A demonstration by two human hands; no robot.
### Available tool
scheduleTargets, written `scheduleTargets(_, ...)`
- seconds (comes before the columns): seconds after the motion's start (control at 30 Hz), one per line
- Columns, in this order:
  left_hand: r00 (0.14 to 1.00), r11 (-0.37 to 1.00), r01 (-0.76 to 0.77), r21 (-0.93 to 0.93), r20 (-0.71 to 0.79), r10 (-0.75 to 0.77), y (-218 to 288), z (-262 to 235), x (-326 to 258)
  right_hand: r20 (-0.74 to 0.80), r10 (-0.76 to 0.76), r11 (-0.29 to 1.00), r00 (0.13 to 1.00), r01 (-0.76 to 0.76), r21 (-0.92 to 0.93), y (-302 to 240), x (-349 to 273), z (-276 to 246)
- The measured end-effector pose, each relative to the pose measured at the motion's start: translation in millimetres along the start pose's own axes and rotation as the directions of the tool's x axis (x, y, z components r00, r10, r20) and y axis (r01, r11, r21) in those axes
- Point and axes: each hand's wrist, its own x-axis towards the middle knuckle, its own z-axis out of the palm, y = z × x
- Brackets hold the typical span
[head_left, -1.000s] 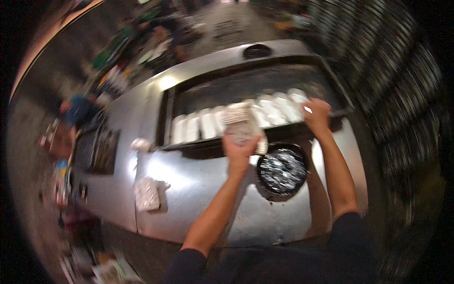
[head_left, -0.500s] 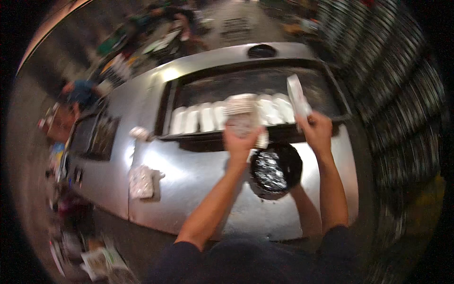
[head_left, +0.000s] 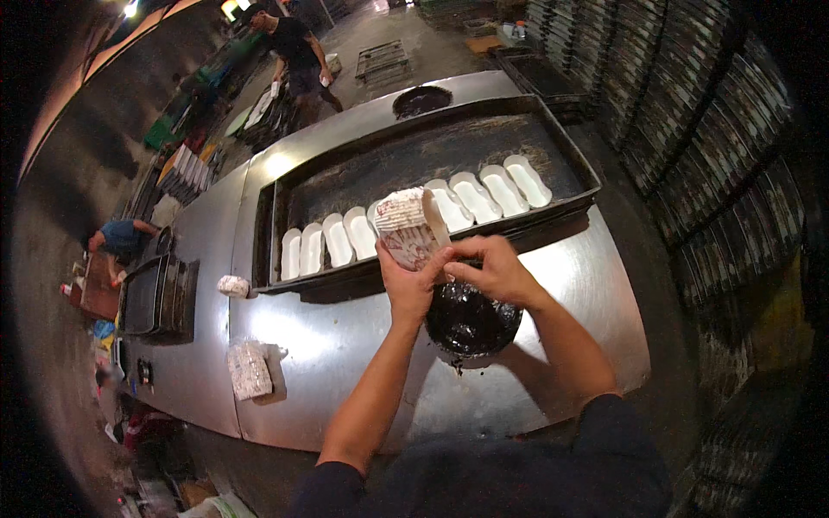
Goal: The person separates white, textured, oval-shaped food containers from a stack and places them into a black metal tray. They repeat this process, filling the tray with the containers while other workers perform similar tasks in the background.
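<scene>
My left hand (head_left: 410, 281) is wrapped round a nested stack of paper baking cups (head_left: 406, 224), elongated, white and printed in reddish brown. At the stack's right edge, my right hand (head_left: 492, 269) has its fingers closed on the rim of a paper cup. Just beyond, a large black baking tray (head_left: 269, 207) has a row of white paper cups (head_left: 338, 240) standing side by side along its near side. The stack hides the middle of this row. Under my hands sits a dark round bowl (head_left: 475, 324) with something shiny and dark in it.
Everything rests on a steel table (head_left: 345, 324). Wrapped packs of paper cups (head_left: 250, 371) lie at left, with a smaller bundle (head_left: 233, 286) nearby. Tall racks of stacked trays (head_left: 656, 112) line the right. A person (head_left: 298, 56) walks beyond the table; another (head_left: 125, 237) bends at far left.
My right hand has come back from the tray's right end to the stack. The paper cup it held now stands at the row's right end. The view has turned.
</scene>
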Motion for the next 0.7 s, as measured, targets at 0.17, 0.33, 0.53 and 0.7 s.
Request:
scheduleTargets(0.17, 0.998, 0.999, 0.052, -0.014, -0.030, -0.052, 11, 4, 4, 0.082, 0.261, 0.965, 0.962, -0.259, -0.033, -24, -9, -16)
scheduleTargets(0.33, 0.999, 0.999, 0.035, 0.010, 0.024, -0.035, 11, 6, 0, 0.003, 0.198, 0.978, 0.980, -0.198, 0.063, -16, -2, -14)
scheduleTargets(0.53, 0.999, 0.995, 0.037, 0.089, -0.026, -0.034, -5, 1, -8, 0.043, 0.244, 0.965, 0.969, -0.247, 0.086, -9, -6, 8)
scheduleTargets(0.7, 0.997, 0.999, 0.050, -0.011, -0.059, -0.051, -7, -3, -20, 0.055, 0.238, 0.959, 0.970, -0.244, 0.144, 0, -15, 17)
